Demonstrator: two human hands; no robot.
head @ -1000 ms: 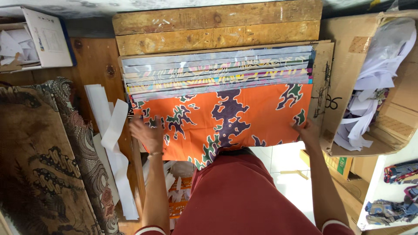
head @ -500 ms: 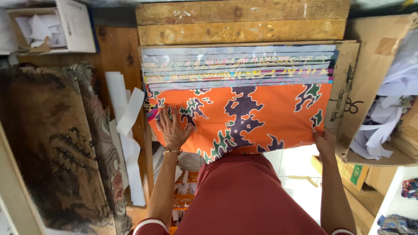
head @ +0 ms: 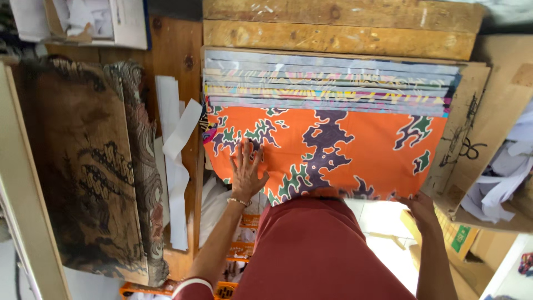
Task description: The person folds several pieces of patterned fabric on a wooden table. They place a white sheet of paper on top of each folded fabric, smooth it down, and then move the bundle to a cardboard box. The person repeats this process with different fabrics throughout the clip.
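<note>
A folded orange cloth [head: 355,144] with purple and green patterns lies on top of a stepped stack of folded printed cloths [head: 333,89] on a cardboard sheet. My left hand [head: 247,169] lies flat on the orange cloth's near left part, fingers spread. My right hand [head: 420,204] grips the cloth's near right corner at the table's edge. My dark red shirt [head: 322,250] fills the lower middle.
Wooden planks [head: 338,25] run behind the stack. White paper strips [head: 175,144] lie left of it, next to brown patterned cloth [head: 94,161]. An open box of papers [head: 94,19] sits far left. A cardboard box with white paper [head: 499,172] stands right.
My left hand slid from the cloth's left edge onto its surface and flattened. My right hand moved down along the right edge to the near corner. The camera shifted left.
</note>
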